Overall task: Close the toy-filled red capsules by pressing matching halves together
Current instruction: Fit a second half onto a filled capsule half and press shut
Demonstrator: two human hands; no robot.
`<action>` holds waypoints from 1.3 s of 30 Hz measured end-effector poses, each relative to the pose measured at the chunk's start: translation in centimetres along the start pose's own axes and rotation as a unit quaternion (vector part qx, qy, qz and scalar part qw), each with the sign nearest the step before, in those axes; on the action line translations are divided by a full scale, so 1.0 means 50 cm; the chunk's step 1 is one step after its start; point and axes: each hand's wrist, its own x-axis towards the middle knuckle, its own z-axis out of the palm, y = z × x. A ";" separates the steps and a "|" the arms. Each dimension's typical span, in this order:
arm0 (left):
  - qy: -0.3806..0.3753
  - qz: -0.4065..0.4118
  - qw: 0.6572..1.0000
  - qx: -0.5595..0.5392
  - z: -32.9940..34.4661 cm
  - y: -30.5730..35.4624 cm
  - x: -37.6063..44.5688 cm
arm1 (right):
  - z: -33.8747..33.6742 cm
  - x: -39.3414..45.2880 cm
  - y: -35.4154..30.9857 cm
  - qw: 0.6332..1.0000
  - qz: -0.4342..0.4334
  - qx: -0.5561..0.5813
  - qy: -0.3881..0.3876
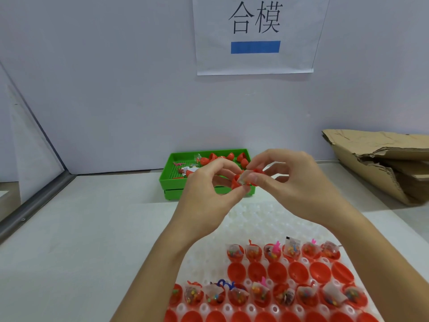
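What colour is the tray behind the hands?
Green tray, clearest in the head view.

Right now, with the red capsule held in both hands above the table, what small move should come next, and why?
Probably tuck the clear toy packet fully into the red capsule, then press the halves shut. The left hand and right hand pinch the capsule from both sides, and the packet sticks out at the seam, so closing now would likely trap it.

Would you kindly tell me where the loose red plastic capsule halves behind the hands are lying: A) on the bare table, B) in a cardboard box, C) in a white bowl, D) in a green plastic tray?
D: the red plastic capsule halves lie in the green plastic tray by the wall.
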 end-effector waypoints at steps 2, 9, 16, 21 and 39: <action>-0.002 -0.001 1.000 -0.009 -0.002 -0.001 0.001 | -0.006 -0.001 -0.001 1.000 -0.003 0.030 -0.003; -0.016 0.000 0.999 -0.041 -0.005 0.002 0.001 | -0.019 0.000 0.008 1.000 -0.004 0.021 0.001; -0.036 0.004 0.999 -0.037 -0.005 0.004 0.000 | -0.015 -0.004 -0.002 0.995 -0.060 -0.075 0.022; -0.046 -0.006 0.999 -0.025 -0.005 0.004 -0.002 | -0.014 -0.005 -0.009 0.987 -0.078 -0.139 0.028; -0.055 -0.002 0.998 -0.017 -0.002 0.012 -0.003 | -0.012 -0.005 -0.021 0.990 -0.092 -0.106 -0.004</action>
